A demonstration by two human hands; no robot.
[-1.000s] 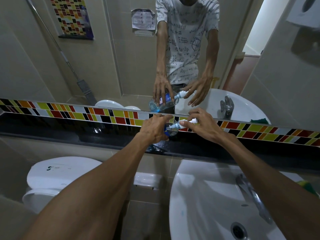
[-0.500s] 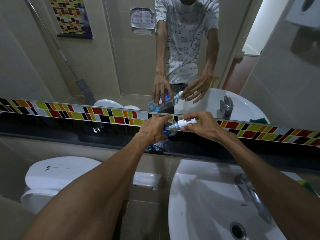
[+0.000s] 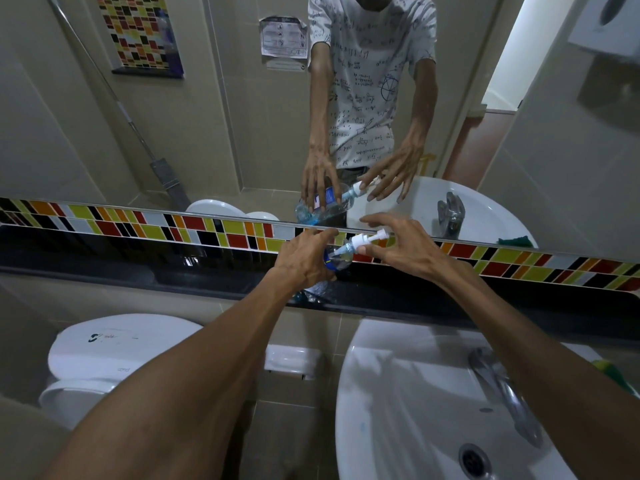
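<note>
A clear pump bottle (image 3: 337, 262) holding a little blue liquid leans to the right, its base on the black ledge (image 3: 433, 301) under the mirror. My left hand (image 3: 303, 263) grips the bottle's body from the left and hides most of it. The white pump head (image 3: 362, 240) sticks out up and to the right. My right hand (image 3: 410, 252) is at the pump with fingers spread and fairly straight; its thumb tip touches the pump's collar. The mirror shows the same pose from the front.
A white washbasin (image 3: 391, 393) with a chrome tap (image 3: 502, 396) sits below right. A green sponge (image 3: 614, 374) lies at its right rim. A white toilet cistern (image 3: 114, 348) stands below left. A band of coloured tiles (image 3: 145, 226) runs behind the ledge.
My right hand gripped the pump head before; its fingers have now spread and loosened, and the pump head shows more. The left hand and bottle have stayed in place.
</note>
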